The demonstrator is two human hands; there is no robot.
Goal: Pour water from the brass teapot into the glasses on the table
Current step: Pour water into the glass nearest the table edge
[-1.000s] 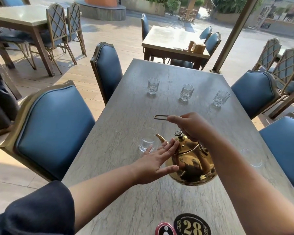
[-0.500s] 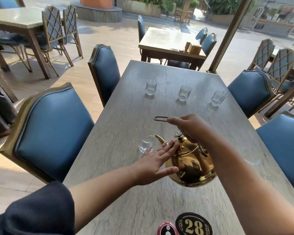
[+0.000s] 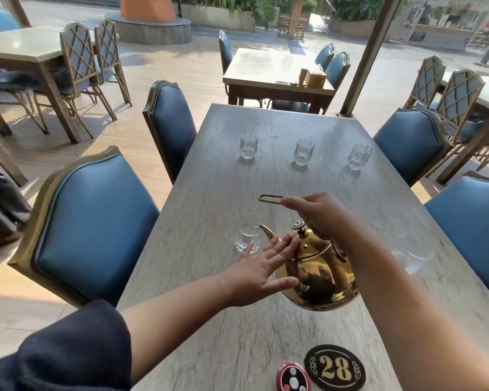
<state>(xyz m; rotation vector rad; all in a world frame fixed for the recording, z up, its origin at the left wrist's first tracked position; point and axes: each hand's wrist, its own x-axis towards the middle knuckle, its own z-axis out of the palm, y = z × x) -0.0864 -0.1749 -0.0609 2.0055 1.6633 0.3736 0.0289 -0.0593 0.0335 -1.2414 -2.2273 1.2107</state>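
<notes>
The brass teapot (image 3: 319,275) hangs above the grey table (image 3: 209,320), tilted with its spout over a near glass (image 3: 244,235) that has some water in it. My right hand (image 3: 319,215) grips the teapot's wire handle from above. My left hand (image 3: 260,272) lies flat with fingers spread against the pot's left side. Another clear glass (image 3: 412,252) stands to the right, partly behind my right arm. Three cut glasses stand in a row farther back, at the left (image 3: 249,145), the middle (image 3: 304,151) and the right (image 3: 359,156).
A round "28" table marker (image 3: 335,368) and a red call button (image 3: 293,377) lie at the near edge. Blue padded chairs (image 3: 96,221) flank both sides of the table. Other tables and chairs stand behind.
Hands and teapot have stayed almost in place. The view has tilted slightly, so the table sits a little lower in the frame.
</notes>
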